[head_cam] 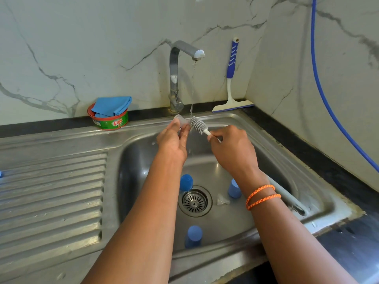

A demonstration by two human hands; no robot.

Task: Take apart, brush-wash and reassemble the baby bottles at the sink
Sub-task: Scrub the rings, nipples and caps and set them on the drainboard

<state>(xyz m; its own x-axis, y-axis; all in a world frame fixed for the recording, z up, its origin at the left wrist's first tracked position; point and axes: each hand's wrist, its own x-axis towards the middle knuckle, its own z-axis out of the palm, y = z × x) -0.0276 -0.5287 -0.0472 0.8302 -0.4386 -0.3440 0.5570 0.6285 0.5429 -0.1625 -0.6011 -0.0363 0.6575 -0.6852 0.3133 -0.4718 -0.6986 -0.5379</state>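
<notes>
Clear teat [180,120] meets grey bottle brush [198,124] under running water; three blue caps [186,182] stand near the drain.

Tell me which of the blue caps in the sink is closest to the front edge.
The blue cap below the drain, standing alone near the sink's front wall. The other two sit farther back, either side of the drain.

We are reaching both arms forward, our left hand [173,138] pinching with curled fingers, our right hand [231,148] closing its grip, fingers curled.

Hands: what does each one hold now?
Left hand: grips a small clear bottle part.
Right hand: grips the brush by its handle.
</notes>
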